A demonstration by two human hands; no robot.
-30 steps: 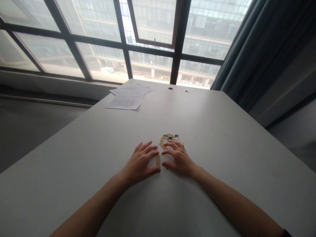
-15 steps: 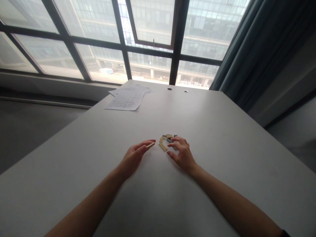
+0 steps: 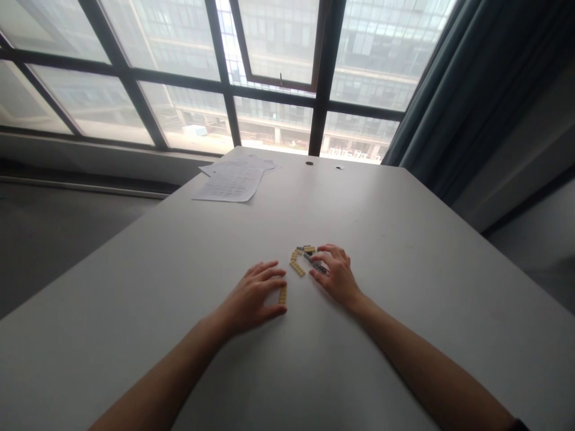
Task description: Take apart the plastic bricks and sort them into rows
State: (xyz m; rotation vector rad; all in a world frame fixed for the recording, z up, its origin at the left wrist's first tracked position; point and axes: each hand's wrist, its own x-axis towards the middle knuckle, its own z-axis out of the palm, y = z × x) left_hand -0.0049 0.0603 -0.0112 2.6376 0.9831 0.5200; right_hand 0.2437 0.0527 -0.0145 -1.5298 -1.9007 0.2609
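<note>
My left hand (image 3: 256,296) is low over the table, its thumb and fingers on either side of a tan toy brick plate (image 3: 283,294) with studs facing up. Just beyond it lies a curved row of tan studded plates (image 3: 295,264), with another tan plate (image 3: 309,249) at its far end. My right hand (image 3: 336,272) bends over the right side of this group. Its thumb and fingertips close around dark grey studded pieces (image 3: 320,267), which the fingers partly cover. Whether those grey pieces are joined to the tan ones I cannot tell.
The white table (image 3: 359,203) reaches to the windows. Printed paper sheets (image 3: 231,182) lie at its far left. A dark round spot (image 3: 309,163) and a small white-and-dark piece (image 3: 339,168) are near the far edge. A dark curtain (image 3: 431,108) hangs on the right.
My left hand has come nearer and turned palm down, bringing the tan plate from edge-on to studs up. My right hand has shifted slightly right, its thumb now closer to the grey pieces.
</note>
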